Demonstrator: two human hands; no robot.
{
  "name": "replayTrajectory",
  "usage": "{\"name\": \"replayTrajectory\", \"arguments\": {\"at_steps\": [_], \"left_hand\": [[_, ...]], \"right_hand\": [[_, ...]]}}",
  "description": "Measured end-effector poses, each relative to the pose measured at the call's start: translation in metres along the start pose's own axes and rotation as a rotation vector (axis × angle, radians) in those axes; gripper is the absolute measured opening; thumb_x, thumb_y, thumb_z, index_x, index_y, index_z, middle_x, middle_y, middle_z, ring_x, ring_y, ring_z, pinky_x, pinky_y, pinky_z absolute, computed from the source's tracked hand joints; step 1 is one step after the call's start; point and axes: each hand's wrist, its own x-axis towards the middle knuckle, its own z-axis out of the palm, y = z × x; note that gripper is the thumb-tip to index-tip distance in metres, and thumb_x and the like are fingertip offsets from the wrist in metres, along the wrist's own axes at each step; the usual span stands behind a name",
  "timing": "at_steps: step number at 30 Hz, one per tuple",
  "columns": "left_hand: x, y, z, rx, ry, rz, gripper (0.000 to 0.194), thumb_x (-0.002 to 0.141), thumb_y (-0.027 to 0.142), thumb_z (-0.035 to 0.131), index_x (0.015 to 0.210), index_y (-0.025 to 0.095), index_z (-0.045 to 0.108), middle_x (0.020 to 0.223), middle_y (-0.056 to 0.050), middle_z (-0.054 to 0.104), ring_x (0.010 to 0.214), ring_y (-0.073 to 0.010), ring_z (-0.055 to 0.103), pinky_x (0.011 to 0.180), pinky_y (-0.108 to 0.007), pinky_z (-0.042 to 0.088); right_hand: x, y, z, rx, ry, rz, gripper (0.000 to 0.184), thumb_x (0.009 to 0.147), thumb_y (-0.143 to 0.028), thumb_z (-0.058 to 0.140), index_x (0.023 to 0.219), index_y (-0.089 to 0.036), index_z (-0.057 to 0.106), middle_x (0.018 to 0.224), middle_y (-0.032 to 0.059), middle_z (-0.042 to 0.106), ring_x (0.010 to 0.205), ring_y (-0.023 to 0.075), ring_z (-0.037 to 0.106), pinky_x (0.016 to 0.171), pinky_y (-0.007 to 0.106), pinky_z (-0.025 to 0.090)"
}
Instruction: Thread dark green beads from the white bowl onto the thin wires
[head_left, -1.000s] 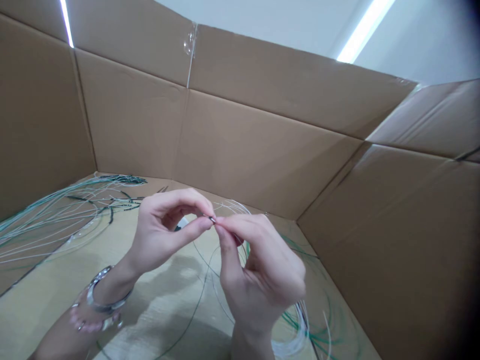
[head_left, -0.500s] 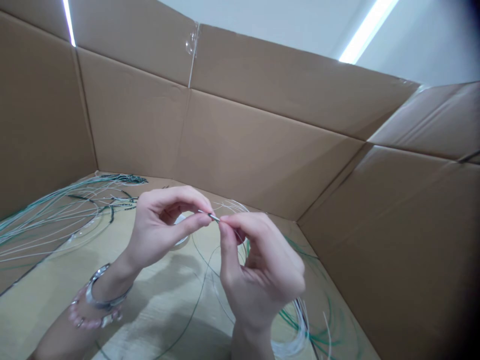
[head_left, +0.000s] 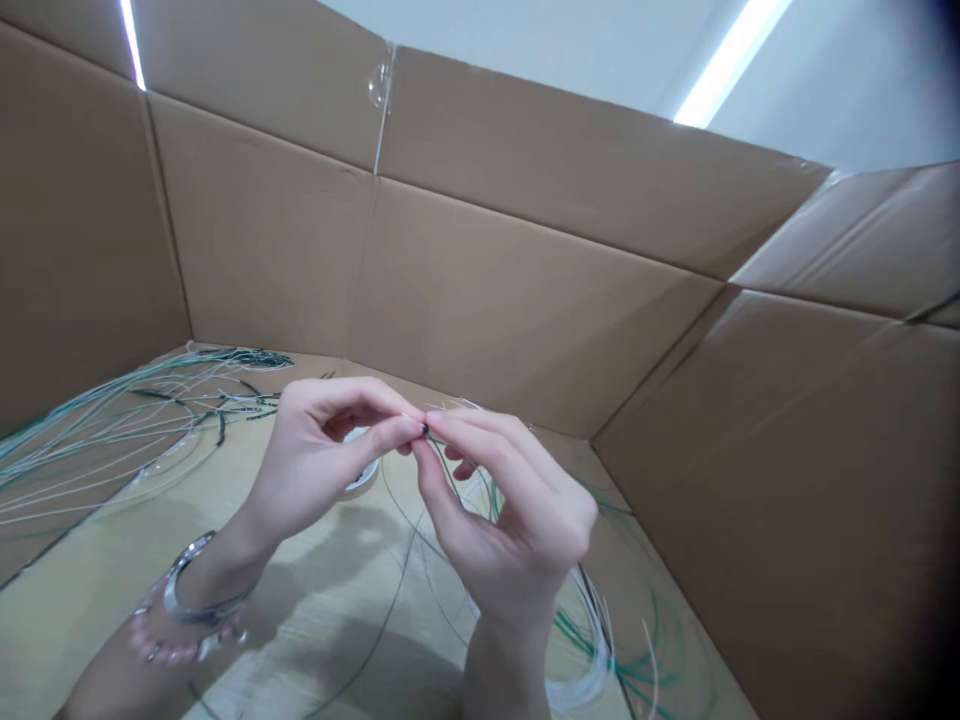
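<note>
In the head view my left hand (head_left: 315, 460) is closed in a pinch, thumb against forefinger, on a small black piece (head_left: 425, 430) that barely shows at the fingertips. My right hand (head_left: 510, 510) pinches right beside it, its fingertips touching those of the left. A thin green wire (head_left: 444, 462) runs from this meeting point down past the right fingers. What lies inside the two pinches is mostly hidden. Behind the left hand a small white dish (head_left: 365, 480) with something dark in it shows in part.
Green and white wires (head_left: 97, 410), some with black ends, spread over the left side. A white coil (head_left: 585, 685) and more green wires (head_left: 637, 670) lie at right. Loose strands cross the pale tabletop (head_left: 300, 600). Cardboard walls (head_left: 525, 290) surround it.
My right hand has moved slightly left and up, so the fingertips now meet. The thin white and dark length that showed between them is now covered, leaving only a black bit visible.
</note>
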Motion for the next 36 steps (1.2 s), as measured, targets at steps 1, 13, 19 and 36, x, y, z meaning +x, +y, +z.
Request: {"name": "replayTrajectory", "arguments": {"at_steps": [1, 13, 19, 36], "left_hand": [[0.0, 0.0, 0.0, 0.013, -0.009, -0.002, 0.017, 0.077, 0.005, 0.067, 0.071, 0.021, 0.07, 0.068, 0.005, 0.071, 0.063, -0.0051, 0.065, 0.058, -0.01, 0.052], [-0.001, -0.002, -0.001, 0.383, -0.003, 0.183, 0.01, 0.081, 0.013, 0.063, 0.073, 0.019, 0.062, 0.067, 0.004, 0.064, 0.06, -0.0067, 0.055, 0.057, -0.019, 0.045], [0.001, -0.004, -0.005, 0.398, 0.117, 0.111, 0.013, 0.085, 0.018, 0.058, 0.072, 0.019, 0.059, 0.065, 0.003, 0.059, 0.058, -0.0079, 0.054, 0.055, -0.019, 0.045], [0.022, -0.012, -0.061, 0.293, 0.588, 0.241, 0.01, 0.084, 0.017, 0.062, 0.077, 0.018, 0.069, 0.064, 0.006, 0.06, 0.058, -0.0044, 0.054, 0.053, -0.02, 0.044]], "right_hand": [[0.0, 0.001, 0.0, -0.009, -0.002, -0.003, 0.022, 0.073, -0.004, 0.067, 0.088, -0.019, 0.064, 0.083, 0.0004, 0.07, 0.073, 0.0107, 0.064, 0.062, 0.024, 0.056], [-0.003, -0.001, 0.013, -0.183, 0.108, 0.037, 0.009, 0.072, -0.011, 0.062, 0.076, -0.019, 0.06, 0.07, -0.0024, 0.068, 0.062, 0.0095, 0.06, 0.056, 0.022, 0.049], [-0.004, -0.002, 0.015, -0.175, 0.12, 0.083, 0.011, 0.069, -0.011, 0.06, 0.074, -0.021, 0.058, 0.068, -0.0026, 0.068, 0.061, 0.0118, 0.06, 0.052, 0.024, 0.046], [-0.006, -0.004, 0.018, -0.13, 0.056, 0.102, 0.01, 0.067, -0.011, 0.058, 0.071, -0.021, 0.056, 0.065, -0.0031, 0.065, 0.059, 0.0113, 0.059, 0.049, 0.024, 0.042]]}}
